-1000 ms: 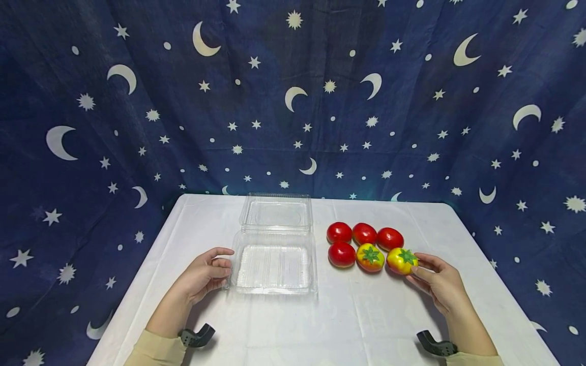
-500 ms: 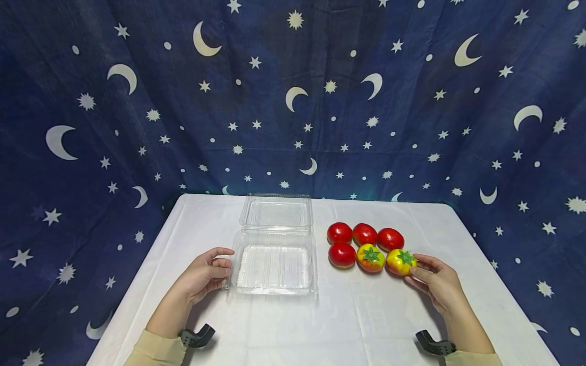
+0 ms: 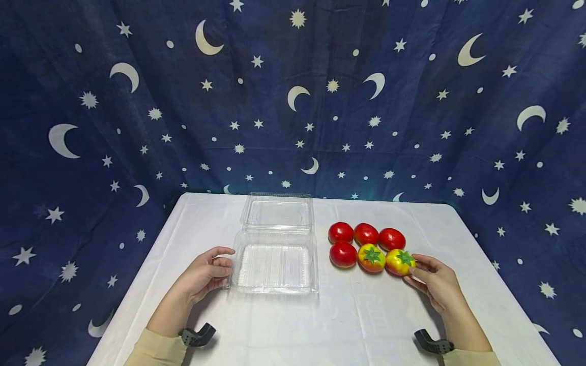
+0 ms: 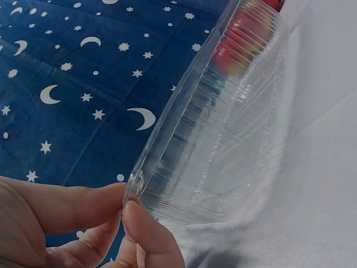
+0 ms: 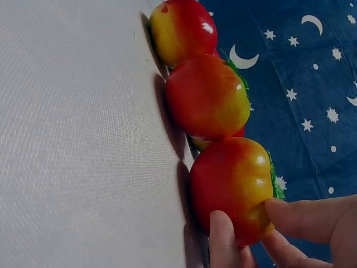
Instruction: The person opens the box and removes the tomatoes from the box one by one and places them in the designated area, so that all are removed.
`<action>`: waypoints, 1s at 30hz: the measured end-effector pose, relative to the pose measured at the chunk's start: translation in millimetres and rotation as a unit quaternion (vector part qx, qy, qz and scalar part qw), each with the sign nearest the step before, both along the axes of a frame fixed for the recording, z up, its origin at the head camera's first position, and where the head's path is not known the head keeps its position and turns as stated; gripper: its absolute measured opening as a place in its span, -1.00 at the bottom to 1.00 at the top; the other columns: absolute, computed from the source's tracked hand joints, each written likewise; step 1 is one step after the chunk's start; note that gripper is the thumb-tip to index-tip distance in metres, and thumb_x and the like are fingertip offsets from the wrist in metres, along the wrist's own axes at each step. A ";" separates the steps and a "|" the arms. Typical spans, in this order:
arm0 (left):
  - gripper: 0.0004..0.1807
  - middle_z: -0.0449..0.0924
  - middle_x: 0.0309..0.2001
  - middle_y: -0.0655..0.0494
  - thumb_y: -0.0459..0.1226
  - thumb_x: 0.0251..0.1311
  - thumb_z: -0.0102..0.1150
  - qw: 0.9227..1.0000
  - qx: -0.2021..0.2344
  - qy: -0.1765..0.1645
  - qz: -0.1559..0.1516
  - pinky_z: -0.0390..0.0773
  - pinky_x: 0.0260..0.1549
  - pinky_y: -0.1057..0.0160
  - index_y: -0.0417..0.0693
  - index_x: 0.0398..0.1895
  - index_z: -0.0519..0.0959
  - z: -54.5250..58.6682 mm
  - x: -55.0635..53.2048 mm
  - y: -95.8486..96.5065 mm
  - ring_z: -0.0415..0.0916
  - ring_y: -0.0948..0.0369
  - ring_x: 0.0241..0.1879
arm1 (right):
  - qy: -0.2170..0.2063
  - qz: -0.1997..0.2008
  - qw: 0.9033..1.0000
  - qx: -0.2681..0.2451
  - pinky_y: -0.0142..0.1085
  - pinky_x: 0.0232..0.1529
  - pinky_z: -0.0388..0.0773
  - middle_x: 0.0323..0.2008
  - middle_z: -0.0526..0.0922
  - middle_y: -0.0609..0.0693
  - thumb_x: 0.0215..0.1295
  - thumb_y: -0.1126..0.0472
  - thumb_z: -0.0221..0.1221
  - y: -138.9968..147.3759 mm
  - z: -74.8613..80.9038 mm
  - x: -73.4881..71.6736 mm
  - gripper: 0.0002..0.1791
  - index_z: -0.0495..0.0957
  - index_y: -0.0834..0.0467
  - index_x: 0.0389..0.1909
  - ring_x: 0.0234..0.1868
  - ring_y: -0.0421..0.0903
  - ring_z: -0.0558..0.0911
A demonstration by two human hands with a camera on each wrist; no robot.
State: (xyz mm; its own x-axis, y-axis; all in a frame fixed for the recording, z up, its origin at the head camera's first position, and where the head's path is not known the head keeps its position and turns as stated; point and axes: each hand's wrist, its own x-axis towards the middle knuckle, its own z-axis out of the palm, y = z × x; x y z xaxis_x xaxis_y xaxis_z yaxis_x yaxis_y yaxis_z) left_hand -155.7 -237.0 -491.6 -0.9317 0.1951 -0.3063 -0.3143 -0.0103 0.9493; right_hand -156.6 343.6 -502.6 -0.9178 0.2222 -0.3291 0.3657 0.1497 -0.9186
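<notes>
On the white table a clear plastic clamshell box (image 3: 274, 262) lies with its lid folded back. My left hand (image 3: 208, 273) is at its left side, and in the left wrist view thumb and finger pinch the rim (image 4: 135, 181). To the right, a yellow-and-red tomato (image 3: 398, 263) with a green leafy top stands at the near right end of a two-row group. My right hand (image 3: 437, 282) grips it between thumb and fingers, as the right wrist view also shows (image 5: 231, 190). Beside it is a similar tomato (image 3: 370, 262), then a red one (image 3: 343, 254).
Three more red tomatoes form the back row, among them the middle one (image 3: 365, 234). White cloth covers the table (image 3: 302, 330). A dark blue curtain (image 3: 256, 101) with moons and stars hangs behind and at both sides. A black wrist device (image 3: 198, 335) is on each arm.
The right hand and the tomato it grips have shifted slightly left, closer to the neighbouring tomato. The left hand has stayed at the box's side. The head view has turned very slightly.
</notes>
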 end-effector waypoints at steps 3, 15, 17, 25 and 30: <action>-0.32 0.59 -0.25 0.19 -0.54 0.29 0.19 1.000 0.000 0.000 0.002 0.64 -0.39 0.38 -0.33 0.48 0.28 -0.1 -0.4 0.5 0.52 0.32 -0.39 | -0.001 0.001 1.000 0.000 -0.23 0.00 0.80 0.06 0.54 -0.03 0.49 0.38 0.25 0.1 -0.5 -0.3 -0.26 0.21 0.31 0.61 -0.12 -0.35 0.69; -0.33 0.59 -0.27 0.20 -0.54 0.30 0.20 1.000 -0.010 0.003 0.001 0.65 -0.41 0.37 -0.33 0.48 0.29 2.1 -1.8 2.0 0.54 0.31 -0.41 | -0.002 0.004 1.000 0.011 -0.16 0.00 0.81 0.19 0.48 0.06 0.49 0.34 0.26 2.0 -2.9 1.7 -0.23 0.20 0.27 0.63 -0.09 -0.38 0.64; -0.33 0.59 -0.27 0.19 -0.53 0.31 0.20 1.000 -0.012 0.005 -0.002 0.65 -0.42 0.37 -0.34 0.48 0.28 2.6 -1.7 1.9 0.54 0.30 -0.42 | -0.001 0.005 1.000 0.008 -0.16 0.00 0.81 0.19 0.48 0.05 0.48 0.33 0.26 2.2 -2.7 2.1 -0.23 0.19 0.28 0.63 -0.09 -0.39 0.64; -0.33 0.59 -0.21 0.15 -0.49 0.33 0.24 1.000 -0.016 0.012 -0.022 0.66 -0.39 0.34 -0.31 0.50 0.28 2.4 -1.1 -1.1 0.54 0.28 -0.41 | 0.001 0.008 1.000 0.004 -0.17 0.01 0.81 0.21 0.50 0.02 0.48 0.32 0.28 3.1 -1.9 3.7 -0.21 0.19 0.28 0.63 -0.09 -0.42 0.64; -0.33 0.59 -0.19 0.15 -0.50 0.33 0.23 0.999 -0.015 0.014 -0.027 0.67 -0.36 0.33 -0.30 0.50 0.29 2.8 -0.1 -3.1 0.55 0.27 -0.38 | 0.008 0.012 1.000 -0.003 -0.18 0.01 0.81 0.12 0.53 -0.15 0.48 0.29 0.29 4.8 0.3 4.8 -0.20 0.18 0.30 0.64 -0.10 -0.46 0.65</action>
